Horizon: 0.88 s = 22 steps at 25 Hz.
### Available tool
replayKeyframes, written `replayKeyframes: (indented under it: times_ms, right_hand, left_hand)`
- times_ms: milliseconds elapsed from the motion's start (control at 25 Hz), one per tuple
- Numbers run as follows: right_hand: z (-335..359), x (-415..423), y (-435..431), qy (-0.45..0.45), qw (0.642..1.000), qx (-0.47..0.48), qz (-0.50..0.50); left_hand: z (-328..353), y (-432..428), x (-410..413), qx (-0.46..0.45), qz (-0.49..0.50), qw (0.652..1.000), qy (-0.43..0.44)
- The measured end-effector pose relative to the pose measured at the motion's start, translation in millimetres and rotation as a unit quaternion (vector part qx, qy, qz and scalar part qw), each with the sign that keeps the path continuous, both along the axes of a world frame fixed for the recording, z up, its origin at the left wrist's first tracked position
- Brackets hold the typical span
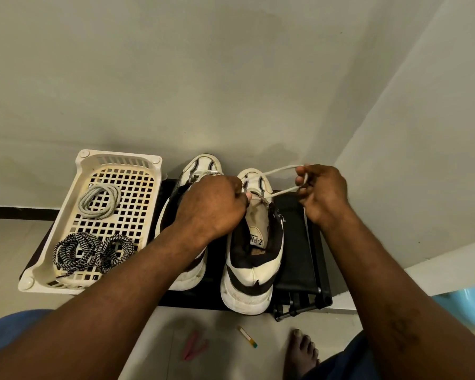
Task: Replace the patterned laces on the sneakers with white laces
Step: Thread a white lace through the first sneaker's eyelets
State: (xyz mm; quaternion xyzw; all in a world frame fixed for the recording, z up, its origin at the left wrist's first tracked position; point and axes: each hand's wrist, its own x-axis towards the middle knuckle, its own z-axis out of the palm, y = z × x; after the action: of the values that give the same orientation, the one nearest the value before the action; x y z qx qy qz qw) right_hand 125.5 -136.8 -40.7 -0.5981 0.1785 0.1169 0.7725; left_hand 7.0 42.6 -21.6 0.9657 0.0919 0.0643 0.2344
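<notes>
Two white-and-black sneakers stand heel-toward-me on a low black stand (299,259). My left hand (211,204) pinches at the eyelets near the toe of the right sneaker (251,264) and covers much of the left sneaker (200,165). My right hand (322,192) grips a white lace (279,170) that runs in two strands from that sneaker's toe eyelets. In the cream basket (69,270) to the left lie a coiled white lace (99,201) and two black-and-white patterned laces (92,250).
Walls close in behind and to the right of the stand. On the floor in front lie a pink clip (194,345) and a small white stick (247,335). My bare foot (302,349) is at the lower right, with a blue tub (466,305) beyond it.
</notes>
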Motion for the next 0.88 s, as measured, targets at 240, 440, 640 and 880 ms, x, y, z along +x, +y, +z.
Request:
replayKeyframes:
  times_ms: [240,440,640,880]
  right_hand:
    - [5,1,-4,-0.128,0.982,0.087,-0.103]
    - [3,0,-4,-0.168,0.978,-0.118,-0.034]
    - [-6,-5,-5,-0.204,0.828,-0.467,0.233]
    - [-8,-4,0,-0.220,0.841,-0.436,0.233]
  left_hand:
    - [-5,-2,11,-0.139,0.063,0.988,-0.023]
    - [-11,5,13,-0.261,0.093,0.961,-0.011]
    - [-8,-2,15,-0.424,0.105,0.899,-0.024]
    - [21,9,12,-0.706,0.112,0.690,-0.116]
